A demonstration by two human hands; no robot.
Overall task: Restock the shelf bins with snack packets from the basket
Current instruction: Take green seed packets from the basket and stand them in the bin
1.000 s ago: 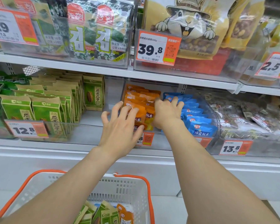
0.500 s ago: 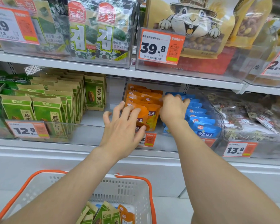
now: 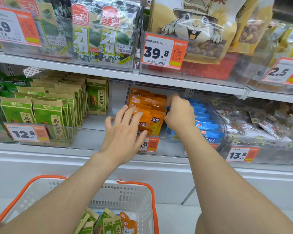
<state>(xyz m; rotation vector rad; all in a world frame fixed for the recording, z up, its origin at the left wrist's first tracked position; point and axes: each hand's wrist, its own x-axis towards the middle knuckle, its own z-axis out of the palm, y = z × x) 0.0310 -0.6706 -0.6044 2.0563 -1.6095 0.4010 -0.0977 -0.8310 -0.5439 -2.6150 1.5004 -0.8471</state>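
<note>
I cannot see the right hand [image 3: 180,114] fingertips; motion blur smears them. The left hand [image 3: 123,132] covers most of the price tag [image 3: 150,144], digits unreadable. The basket [image 3: 137,193] is cut off at the bottom edge, contents partly out of view.

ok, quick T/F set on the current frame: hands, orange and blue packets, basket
1. The left hand lies with spread fingers on the front orange packets. True.
2. The right hand is down in the basket. False: it is up at the shelf bin, between the orange and the blue packets.
3. The basket is empty. False: green packets and an orange packet lie in it.
4. The blue packets sit to the right of the orange ones. True.
5. The green seed packets share the orange packets' bin. False: they stand in the bin to the left.
</note>
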